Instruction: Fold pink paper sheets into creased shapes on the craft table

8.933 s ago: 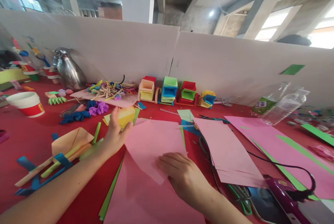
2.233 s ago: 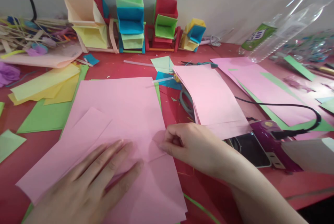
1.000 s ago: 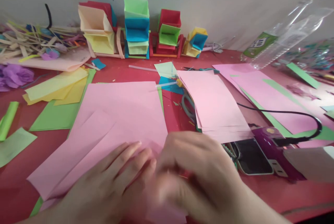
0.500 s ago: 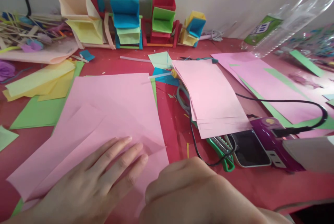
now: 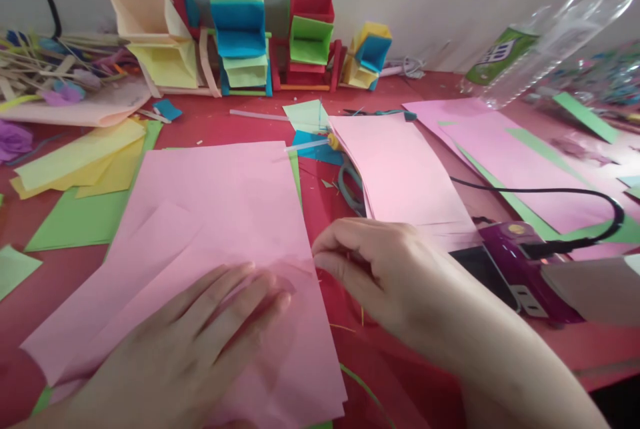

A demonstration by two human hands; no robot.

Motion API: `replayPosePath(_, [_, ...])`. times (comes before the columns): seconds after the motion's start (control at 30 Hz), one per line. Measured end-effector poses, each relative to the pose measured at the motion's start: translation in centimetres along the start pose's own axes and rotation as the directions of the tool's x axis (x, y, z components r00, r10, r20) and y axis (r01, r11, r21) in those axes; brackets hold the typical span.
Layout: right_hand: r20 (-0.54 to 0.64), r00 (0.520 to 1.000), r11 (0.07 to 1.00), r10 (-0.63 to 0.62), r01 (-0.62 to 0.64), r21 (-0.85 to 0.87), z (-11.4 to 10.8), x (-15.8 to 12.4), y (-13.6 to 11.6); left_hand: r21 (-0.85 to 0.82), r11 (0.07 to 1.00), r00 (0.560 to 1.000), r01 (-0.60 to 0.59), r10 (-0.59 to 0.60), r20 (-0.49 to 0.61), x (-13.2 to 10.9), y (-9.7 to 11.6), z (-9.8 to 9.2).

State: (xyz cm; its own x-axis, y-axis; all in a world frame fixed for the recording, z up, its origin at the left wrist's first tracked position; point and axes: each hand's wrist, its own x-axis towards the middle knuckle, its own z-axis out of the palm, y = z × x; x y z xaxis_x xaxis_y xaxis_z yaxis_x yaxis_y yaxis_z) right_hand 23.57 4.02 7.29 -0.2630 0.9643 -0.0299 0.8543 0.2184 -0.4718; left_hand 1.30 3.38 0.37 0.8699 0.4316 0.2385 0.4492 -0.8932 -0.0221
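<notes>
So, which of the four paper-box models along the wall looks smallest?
The far-right model, yellow on top and blue below that; it looks both lower and narrower than the other three.

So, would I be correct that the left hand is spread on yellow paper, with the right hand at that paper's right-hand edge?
Not quite: the head view shows the left hand spread on pink paper, not yellow. The right hand is indeed at that paper's right-hand edge.

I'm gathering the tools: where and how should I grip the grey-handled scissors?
I'd probably pinch the grey handle loop from the picture's left, as it juts past the left edge of the pale pink rectangular paper stack, with the rest out of sight.
</notes>
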Motion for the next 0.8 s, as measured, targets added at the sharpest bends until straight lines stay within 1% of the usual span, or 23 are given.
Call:
replayPosePath(0.1, [0.096,0.993,0.996,0.068,-0.063,-0.058,-0.3,1.0,0.9,0.019,1.000,1.000,-0.010,0.010,-0.014,0.1,0.1,-0.1])
replayPosePath(0.17, [0.165,0.983,0.994,0.073,-0.058,-0.096,-0.5,1.1,1.3,0.022,0.999,0.999,-0.033,0.033,-0.012,0.1,0.2,-0.1])
replayPosePath(0.27, [0.251,0.967,0.993,0.035,-0.005,-0.120,-0.6,0.7,1.4,0.035,0.999,0.999,-0.042,0.042,-0.020,0.3,0.3,0.1])
replayPosePath(0.33, [0.257,0.966,0.991,-0.039,0.069,-0.110,-0.4,0.1,1.4,0.047,0.998,0.998,-0.029,0.031,-0.046,0.5,0.3,0.2])
replayPosePath(0.4, [0.185,0.978,0.983,-0.100,0.126,-0.132,0.0,-0.7,1.3,0.049,0.999,0.998,-0.020,0.023,-0.058,0.7,0.2,0.4])
replayPosePath(0.47, [0.045,0.995,0.976,-0.091,0.098,-0.196,0.7,-1.5,1.1,0.042,0.999,0.998,-0.012,0.014,-0.056,0.8,0.1,0.7])
replayPosePath(0.5, [-0.019,0.996,0.974,-0.085,0.079,-0.214,1.1,-1.9,1.0,0.041,0.999,0.998,-0.009,0.011,-0.061,0.9,0.1,0.8])
replayPosePath(0.53, [-0.084,0.991,0.970,-0.107,0.086,-0.229,1.5,-2.3,0.9,0.043,0.999,0.997,-0.009,0.012,-0.075,0.9,0.1,1.0])
replayPosePath(0.57, [-0.144,0.977,0.960,-0.155,0.115,-0.255,1.9,-2.6,0.8,0.050,0.999,0.996,-0.012,0.017,-0.092,0.9,0.2,1.2])
replayPosePath(0.6, [-0.181,0.954,0.937,-0.238,0.177,-0.300,2.3,-2.8,0.9,0.059,0.998,0.994,-0.012,0.019,-0.108,0.8,0.2,1.4])
replayPosePath(0.63, [-0.198,0.930,0.906,-0.311,0.226,-0.357,2.8,-3.1,0.9,0.068,0.998,0.993,-0.012,0.020,-0.118,0.7,0.3,1.7])
replayPosePath(0.7, [-0.207,0.886,0.832,-0.415,0.277,-0.480,3.7,-3.6,1.3,0.080,0.997,0.993,-0.011,0.021,-0.115,0.6,0.4,2.1])
replayPosePath(0.8, [-0.191,0.853,0.751,-0.486,0.296,-0.591,5.0,-4.5,2.0,0.085,0.996,0.993,0.004,0.006,-0.118,0.6,0.6,2.4])
